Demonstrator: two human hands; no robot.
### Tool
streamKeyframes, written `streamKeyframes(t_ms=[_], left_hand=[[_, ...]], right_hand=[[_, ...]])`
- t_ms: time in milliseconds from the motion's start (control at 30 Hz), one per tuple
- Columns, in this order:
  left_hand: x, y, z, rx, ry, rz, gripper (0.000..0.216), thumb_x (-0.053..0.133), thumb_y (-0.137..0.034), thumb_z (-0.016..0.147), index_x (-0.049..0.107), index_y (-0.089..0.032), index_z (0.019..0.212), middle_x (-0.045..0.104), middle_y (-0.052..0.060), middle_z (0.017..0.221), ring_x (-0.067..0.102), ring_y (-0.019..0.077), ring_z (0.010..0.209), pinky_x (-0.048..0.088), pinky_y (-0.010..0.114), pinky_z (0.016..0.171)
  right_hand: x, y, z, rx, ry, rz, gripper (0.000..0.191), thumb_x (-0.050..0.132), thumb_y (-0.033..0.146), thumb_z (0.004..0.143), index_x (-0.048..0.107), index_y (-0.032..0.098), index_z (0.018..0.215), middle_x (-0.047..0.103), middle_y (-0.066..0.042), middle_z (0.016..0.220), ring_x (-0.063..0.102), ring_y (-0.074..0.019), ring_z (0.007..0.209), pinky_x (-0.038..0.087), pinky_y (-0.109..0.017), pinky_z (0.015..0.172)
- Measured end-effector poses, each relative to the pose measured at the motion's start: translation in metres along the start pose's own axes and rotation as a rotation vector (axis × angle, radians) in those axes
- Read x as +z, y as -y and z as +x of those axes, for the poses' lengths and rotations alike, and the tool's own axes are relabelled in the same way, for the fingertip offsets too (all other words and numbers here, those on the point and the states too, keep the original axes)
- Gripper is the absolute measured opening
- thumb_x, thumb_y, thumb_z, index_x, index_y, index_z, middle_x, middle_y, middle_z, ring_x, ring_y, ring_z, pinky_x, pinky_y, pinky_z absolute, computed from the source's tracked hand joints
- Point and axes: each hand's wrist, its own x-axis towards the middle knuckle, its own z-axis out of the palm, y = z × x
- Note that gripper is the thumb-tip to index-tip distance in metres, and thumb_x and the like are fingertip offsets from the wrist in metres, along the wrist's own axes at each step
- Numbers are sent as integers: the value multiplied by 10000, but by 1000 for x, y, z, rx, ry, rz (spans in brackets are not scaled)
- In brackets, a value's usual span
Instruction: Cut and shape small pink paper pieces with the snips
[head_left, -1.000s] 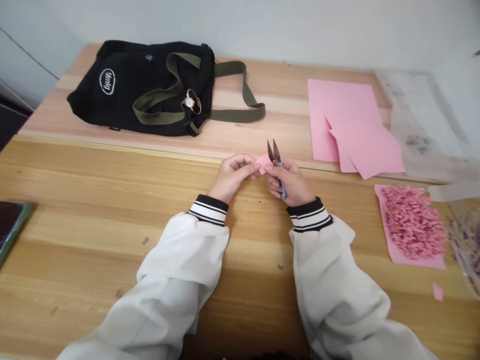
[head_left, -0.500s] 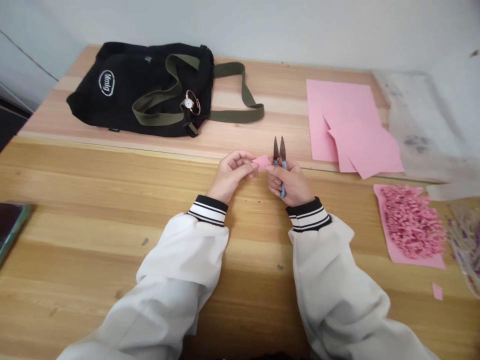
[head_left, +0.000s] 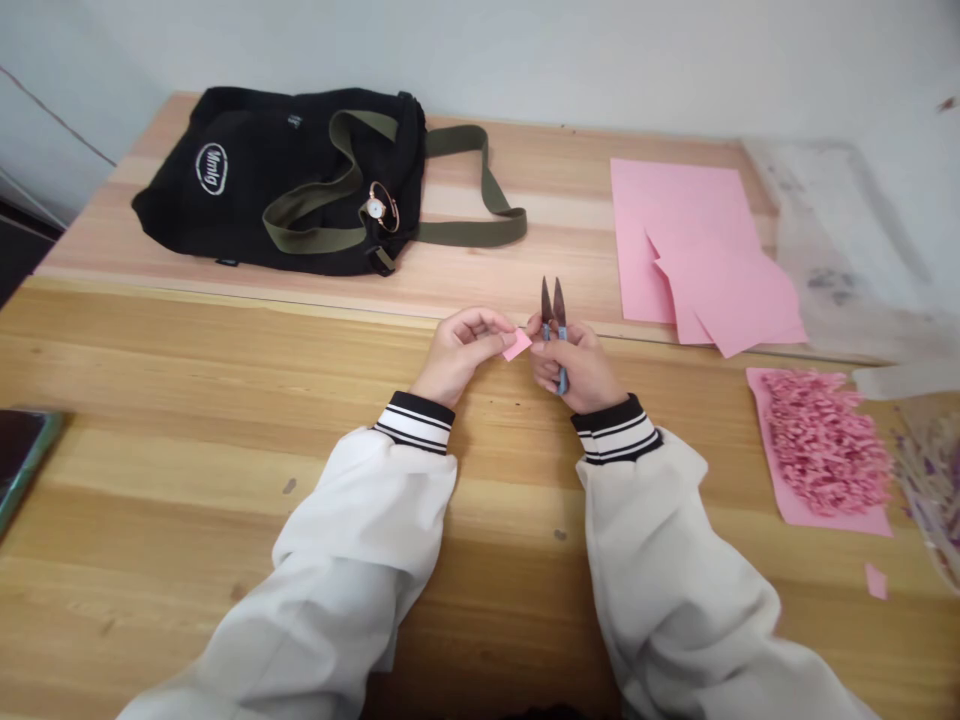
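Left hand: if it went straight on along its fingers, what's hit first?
Probably the right hand, holding the scissors, with the pink paper piece in the left hand leading. Depth is unclear from this single view.

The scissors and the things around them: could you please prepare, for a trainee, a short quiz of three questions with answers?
1. Which hand holds the scissors?
2. True or false: the left hand pinches a small pink piece.
3. The watch lies on:
A) the heap of pink shreds
B) the black bag
C) the large pink sheets

Key: 1. The right hand. 2. True. 3. B.
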Motion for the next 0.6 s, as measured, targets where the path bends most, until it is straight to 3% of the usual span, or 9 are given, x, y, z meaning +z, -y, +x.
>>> streamKeyframes(t_ms=[167, 333, 600], left_hand=[[-2, 2, 2, 10, 8, -6, 322, 839, -225, 532, 648, -158, 782, 615, -35, 631, 555, 74, 587, 445, 216, 607], [-1, 1, 1, -3, 9, 45, 284, 845, -263, 530, 626, -139, 664, 622, -16, 635, 556, 81, 607, 443, 231, 635], [2, -1, 1, -9, -17, 60, 257, 843, -286, 520, 656, -151, 633, 646, -25, 629, 550, 71, 600, 437, 222, 630]], right_hand=[[-1, 1, 2, 26, -21, 49, 149, 595, 218, 696, 546, 184, 833, 362, 125, 407, 234, -38, 320, 218, -165, 297], [1, 1, 2, 56, -45, 22, 223, 690, 313, 674, 561, 169, 785, 384, 119, 397, 255, -32, 325, 224, -160, 287], [3, 2, 0, 50, -32, 2, 330, 785, 358, 601, 555, 175, 750, 385, 124, 398, 273, -29, 334, 235, -152, 279]])
